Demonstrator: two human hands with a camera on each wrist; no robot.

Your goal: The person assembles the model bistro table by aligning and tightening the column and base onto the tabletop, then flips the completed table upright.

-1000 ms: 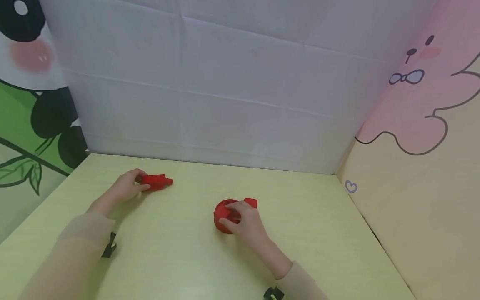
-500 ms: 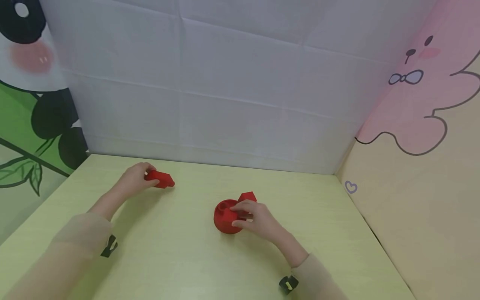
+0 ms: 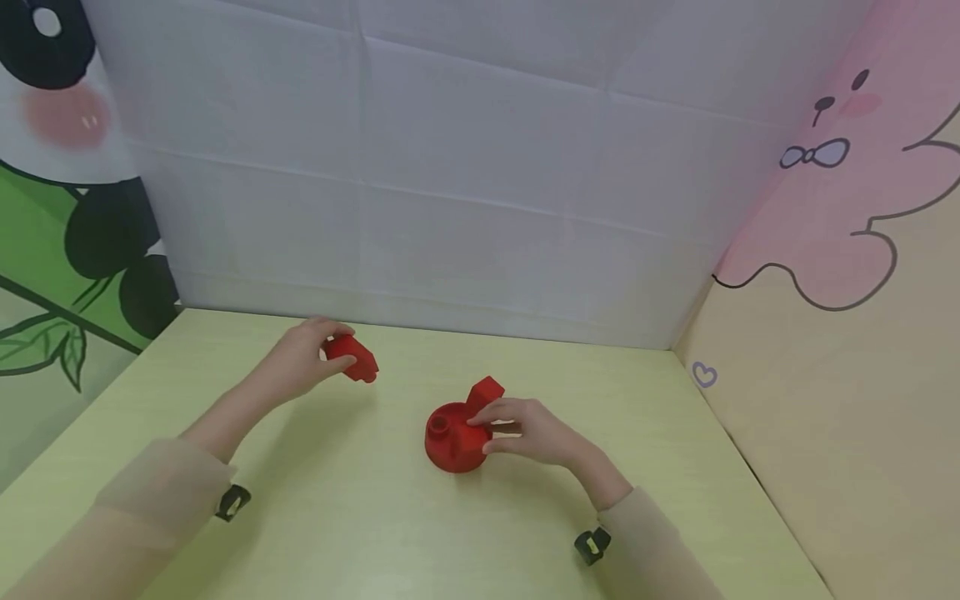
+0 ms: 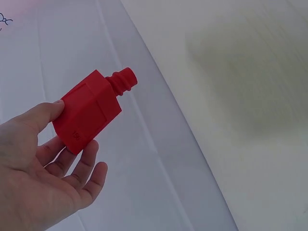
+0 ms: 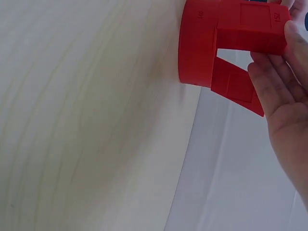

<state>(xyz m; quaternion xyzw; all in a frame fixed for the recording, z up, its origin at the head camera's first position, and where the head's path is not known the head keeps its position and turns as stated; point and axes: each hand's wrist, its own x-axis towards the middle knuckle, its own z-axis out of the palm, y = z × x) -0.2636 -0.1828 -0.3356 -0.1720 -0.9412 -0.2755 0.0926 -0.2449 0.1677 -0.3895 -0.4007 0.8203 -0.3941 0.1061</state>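
Observation:
My left hand (image 3: 303, 358) holds a red plastic block with a threaded stub (image 4: 89, 110) above the table, pinched between thumb and fingers. In the left wrist view the stub points up and to the right. Right of it in the head view, a red round base (image 3: 453, 454) rests on the table, with a round hole in its top. My right hand (image 3: 536, 432) grips a red block (image 5: 252, 26) that juts from the base's side. A second red block (image 5: 236, 87) sticks out of the base at its far side, untouched.
The pale wooden table (image 3: 337, 517) meets a white cloth backdrop (image 3: 450, 183) at its far edge. Cartoon-printed panels stand at the left (image 3: 67, 133) and right (image 3: 847, 200). Dark wrist straps (image 3: 592, 546) show beneath both sleeves.
My left hand has lifted the threaded block and carried it rightward, its stub end tilting down. My right hand has moved to the base's right side, and the base has turned somewhat.

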